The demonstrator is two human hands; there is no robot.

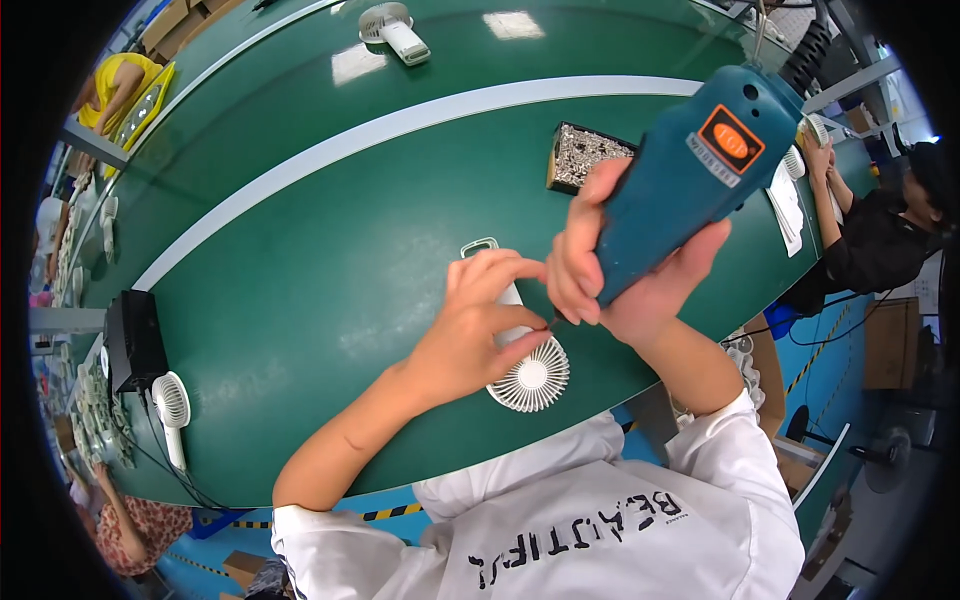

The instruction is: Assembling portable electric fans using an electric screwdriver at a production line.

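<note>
A white handheld fan point(532, 376) lies on the green bench, its round grille nearest me and a loop at the far end of its handle. Over the handle curls my left hand point(470, 325), closed, its thumb by the grille and its forefinger stretched toward the driver's tip. My right hand point(640, 290) is wrapped around a teal electric screwdriver point(690, 170), tilted with its bit point(556, 320) down at the fan. Whether a screw sits at the tip is hidden by my fingers.
Beyond my right hand stands a box of small silver screws point(590, 155). A second fan point(172, 405) rests at left by a black box point(137, 340); another fan point(395, 32) lies past the white strip point(400, 120). A co-worker in black point(890, 235) sits at right. A coiled cord point(808, 60) hangs above.
</note>
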